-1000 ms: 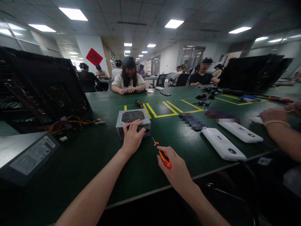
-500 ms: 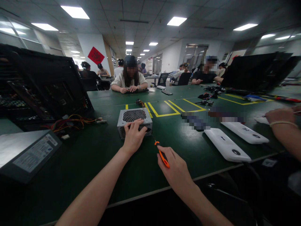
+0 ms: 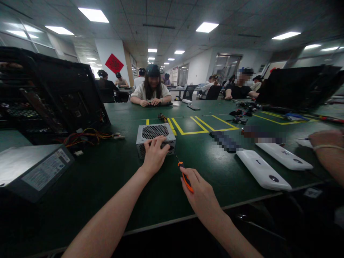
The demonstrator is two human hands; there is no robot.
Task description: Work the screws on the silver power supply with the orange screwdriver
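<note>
A grey metal power supply unit (image 3: pixel 142 133) with a honeycomb grille on top sits on the green table. My left hand (image 3: pixel 153 157) grips its near side, fingers bent over the top edge and thumb toward the right corner. An orange-and-black screwdriver (image 3: pixel 186 180) is held in my right hand (image 3: pixel 200 190), its handle between thumb and fingers. The thin shaft slants up and left to the unit's near right corner, beside my left thumb. Whether the tip sits in a screw is too small to tell.
To the left stand an open black computer case (image 3: pixel 53 93) with loose cables (image 3: pixel 88 136) and a second power supply (image 3: pixel 29 172). White devices (image 3: pixel 260 170) lie at right, near a neighbour's hand (image 3: pixel 326 139). Across the table (image 3: pixel 129 204) a person (image 3: pixel 151 89) works.
The whole view has shifted slightly, so everything appears a little further right. My hands, the power supply and the screwdriver keep nearly the same arrangement.
</note>
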